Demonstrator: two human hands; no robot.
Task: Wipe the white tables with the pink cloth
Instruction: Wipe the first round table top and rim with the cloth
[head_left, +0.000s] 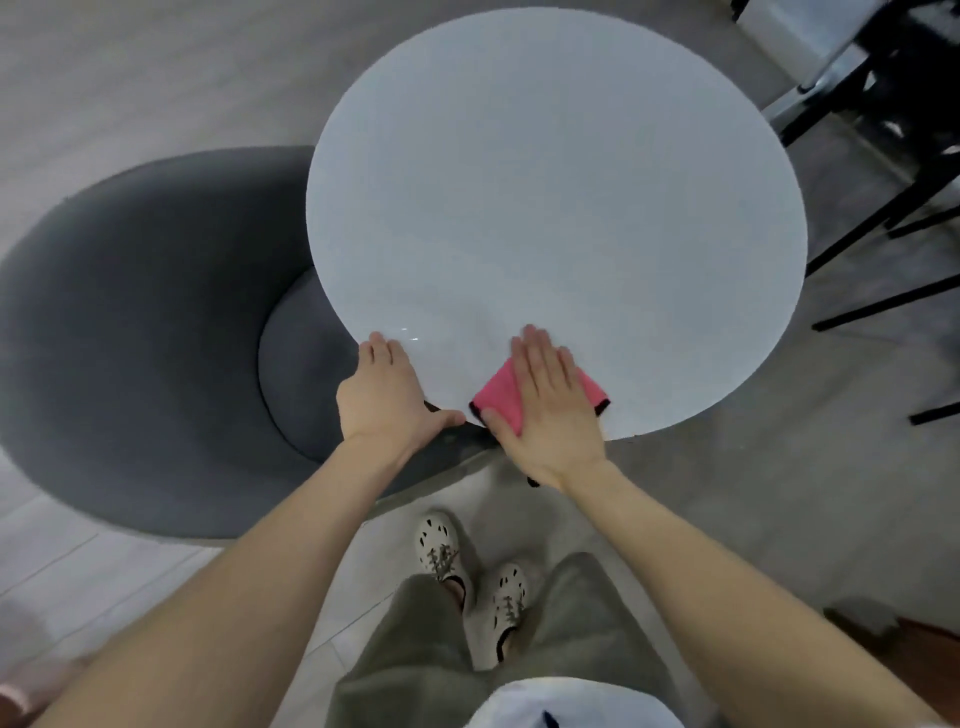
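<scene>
My right hand (545, 410) lies flat, fingers (535, 353) straight. It presses the folded pink cloth with dark edging (501, 395) onto the round white desk (556, 182) at its near rim. The cloth sits under the palm and shows on both sides of it.

My left hand (387, 392) rests at the rim just beside it, fingers straight, thumb along the edge, gripping nothing.

Risks:
- The cloth appears to overhang the rim, so a stroke toward me would likely drag it off.
- Heavy pressure at the rim may tilt the desk toward the grey upholstered chair (130, 338) left of my fingers.
</scene>
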